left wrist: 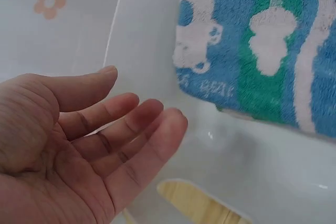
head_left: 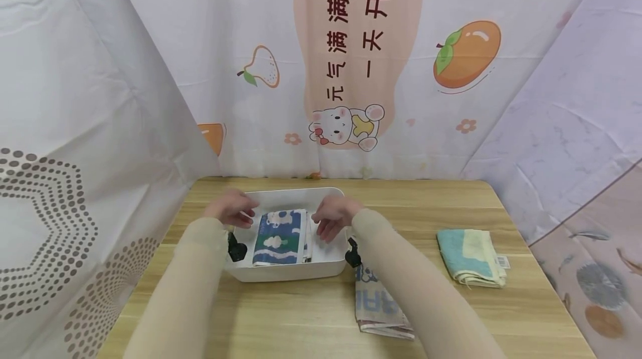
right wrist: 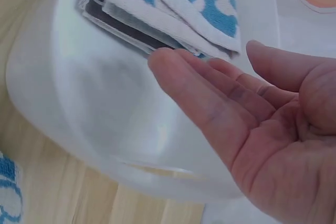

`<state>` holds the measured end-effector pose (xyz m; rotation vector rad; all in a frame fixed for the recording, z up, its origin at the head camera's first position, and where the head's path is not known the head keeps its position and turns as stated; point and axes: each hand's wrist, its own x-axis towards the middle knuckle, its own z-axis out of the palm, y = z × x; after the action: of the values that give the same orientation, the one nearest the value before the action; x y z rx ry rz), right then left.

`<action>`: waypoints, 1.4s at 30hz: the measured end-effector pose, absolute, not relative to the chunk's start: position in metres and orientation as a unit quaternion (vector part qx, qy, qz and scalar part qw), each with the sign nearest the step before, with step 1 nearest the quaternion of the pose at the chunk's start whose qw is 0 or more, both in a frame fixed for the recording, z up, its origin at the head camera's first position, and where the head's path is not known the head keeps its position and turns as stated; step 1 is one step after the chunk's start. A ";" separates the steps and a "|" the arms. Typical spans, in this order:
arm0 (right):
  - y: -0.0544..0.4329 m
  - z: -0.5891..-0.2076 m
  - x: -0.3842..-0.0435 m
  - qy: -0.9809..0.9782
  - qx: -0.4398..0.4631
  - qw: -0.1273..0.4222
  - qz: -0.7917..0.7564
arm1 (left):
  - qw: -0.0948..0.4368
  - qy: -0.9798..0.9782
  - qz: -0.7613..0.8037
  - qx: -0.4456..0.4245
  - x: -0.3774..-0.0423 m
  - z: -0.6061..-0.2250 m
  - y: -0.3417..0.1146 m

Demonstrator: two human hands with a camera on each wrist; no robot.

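Observation:
A folded blue, green and white towel (head_left: 278, 239) lies in a white plastic bin (head_left: 288, 273) on the table. My left hand (head_left: 233, 208) hovers over the bin's left end, fingers loosely bent and apart from the towel. Over the opposite end is my right hand (head_left: 335, 217), relaxed and holding nothing. The left wrist view shows the towel's bear and tree pattern (left wrist: 270, 40) beyond the fingertips. In the right wrist view, the towel's folded edges (right wrist: 152, 19) sit just past the fingers, with a dark layer beneath.
A folded towel with blue lettering (head_left: 373, 297) lies right of the bin, partly hidden under my right forearm. Farther right is a folded teal and cream towel (head_left: 466, 256) with a white tag. A printed curtain (head_left: 401, 158) hangs behind the wooden table (head_left: 281, 320).

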<state>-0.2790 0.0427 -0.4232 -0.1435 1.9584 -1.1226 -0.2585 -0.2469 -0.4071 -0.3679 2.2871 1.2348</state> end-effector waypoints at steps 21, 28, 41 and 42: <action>0.097 -0.415 -0.293 0.710 -0.045 0.436 -0.551 | 0.187 0.816 0.529 -0.137 -0.250 -0.401 -0.294; 0.119 -0.416 -0.296 0.691 -0.043 0.426 -0.582 | 0.186 0.801 0.548 -0.154 -0.244 -0.409 -0.309; 0.154 -0.426 -0.296 0.686 -0.043 0.408 -0.600 | 0.218 0.800 0.527 -0.189 -0.233 -0.435 -0.321; 0.156 -0.426 -0.295 0.687 -0.039 0.407 -0.601 | 0.219 0.797 0.530 -0.187 -0.233 -0.436 -0.321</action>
<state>-0.2952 0.1562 -0.4263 -0.0976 1.7319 -1.5159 -0.2330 -0.3213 -0.4361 -0.5185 2.2066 1.4678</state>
